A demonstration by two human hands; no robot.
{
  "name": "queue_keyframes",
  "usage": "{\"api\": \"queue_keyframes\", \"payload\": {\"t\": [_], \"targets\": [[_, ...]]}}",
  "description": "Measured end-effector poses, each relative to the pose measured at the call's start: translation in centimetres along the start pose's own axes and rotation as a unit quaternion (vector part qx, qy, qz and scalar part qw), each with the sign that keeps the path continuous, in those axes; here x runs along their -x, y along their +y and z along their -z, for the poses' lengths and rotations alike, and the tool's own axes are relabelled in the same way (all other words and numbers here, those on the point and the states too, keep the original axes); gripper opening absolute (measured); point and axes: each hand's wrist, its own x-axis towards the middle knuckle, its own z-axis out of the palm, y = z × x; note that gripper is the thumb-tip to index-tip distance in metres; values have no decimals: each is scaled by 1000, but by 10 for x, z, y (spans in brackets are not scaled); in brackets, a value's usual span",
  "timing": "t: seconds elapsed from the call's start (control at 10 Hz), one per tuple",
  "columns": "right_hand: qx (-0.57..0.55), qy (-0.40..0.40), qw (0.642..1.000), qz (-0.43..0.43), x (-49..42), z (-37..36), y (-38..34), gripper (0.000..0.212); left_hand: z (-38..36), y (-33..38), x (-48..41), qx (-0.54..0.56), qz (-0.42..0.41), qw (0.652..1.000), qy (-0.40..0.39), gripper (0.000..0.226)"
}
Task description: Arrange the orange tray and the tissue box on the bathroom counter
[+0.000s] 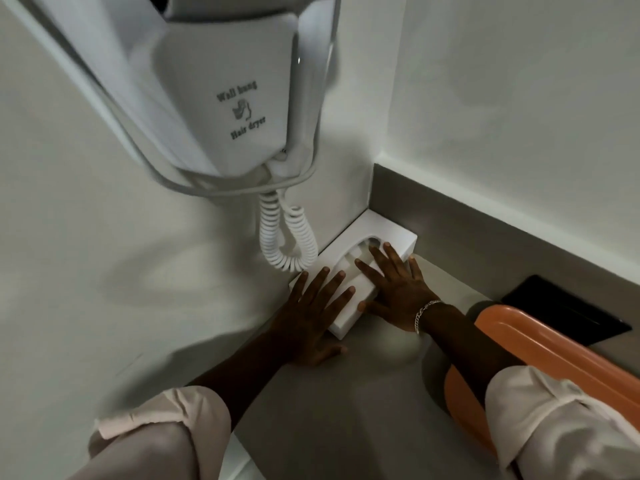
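Observation:
A white tissue box (388,233) lies in the corner of the grey counter (363,403), its long side against the left wall. My left hand (311,313) lies flat on the box's near end, fingers spread, thumb on the counter. My right hand (394,289) presses flat on the box's top over the oval slot, with a silver bracelet at the wrist. The orange tray (540,344) sits on the counter to the right, partly hidden under my right forearm and sleeve.
A white wall-hung hair dryer (221,98) hangs on the left wall above the box, its coiled cord (287,244) dangling down to the box's far-left edge. A black flat object (568,306) lies beyond the tray by the grey backsplash.

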Motion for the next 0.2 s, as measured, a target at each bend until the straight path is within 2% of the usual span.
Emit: {"api": "queue_keyframes", "payload": {"t": [0.1, 0.2], "targets": [[25, -34, 999, -24, -1, 10, -4, 90, 9, -3, -3, -15, 4, 999, -35, 101], [-44, -16, 995, -90, 20, 21, -12, 90, 27, 7, -3, 70, 43, 995, -49, 99]]}}
